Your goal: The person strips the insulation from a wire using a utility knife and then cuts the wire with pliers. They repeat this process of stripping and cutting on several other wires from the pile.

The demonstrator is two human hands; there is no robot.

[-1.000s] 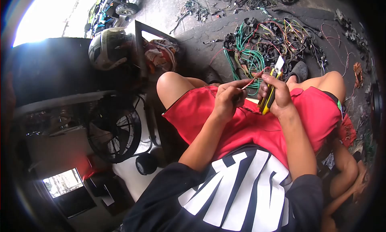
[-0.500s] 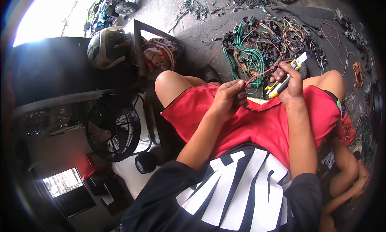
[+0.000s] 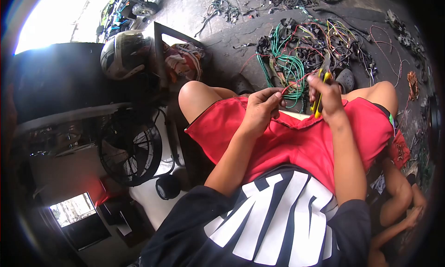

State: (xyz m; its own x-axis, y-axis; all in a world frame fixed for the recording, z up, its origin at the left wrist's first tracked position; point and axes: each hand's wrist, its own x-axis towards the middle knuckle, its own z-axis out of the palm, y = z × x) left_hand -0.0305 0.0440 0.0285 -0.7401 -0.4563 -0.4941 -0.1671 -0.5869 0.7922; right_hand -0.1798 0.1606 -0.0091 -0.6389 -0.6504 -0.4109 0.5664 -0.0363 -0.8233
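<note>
My left hand (image 3: 265, 107) pinches a thin red wire (image 3: 292, 86) between thumb and fingers, above my lap. The wire runs up to the right toward my right hand (image 3: 327, 94), which is wrapped round a yellow and black cutter knife (image 3: 318, 96). The knife stands nearly upright, its blade end pointing away from me. Just beyond both hands a tangled heap of wires (image 3: 320, 44) lies on the floor, with a bundle of green wires (image 3: 289, 65) on its near left side.
A helmet (image 3: 124, 56) rests beside a dark frame (image 3: 160, 54) at the left. Below it is a black fan (image 3: 131, 149). More wire scraps (image 3: 222, 7) lie on the far floor. Another person's bare leg and arm (image 3: 398, 197) show at the lower right.
The knife has turned in my right hand, from slanting right to nearly upright, and its blade shows less clearly. My left hand has shifted very slightly, still on the red wire.
</note>
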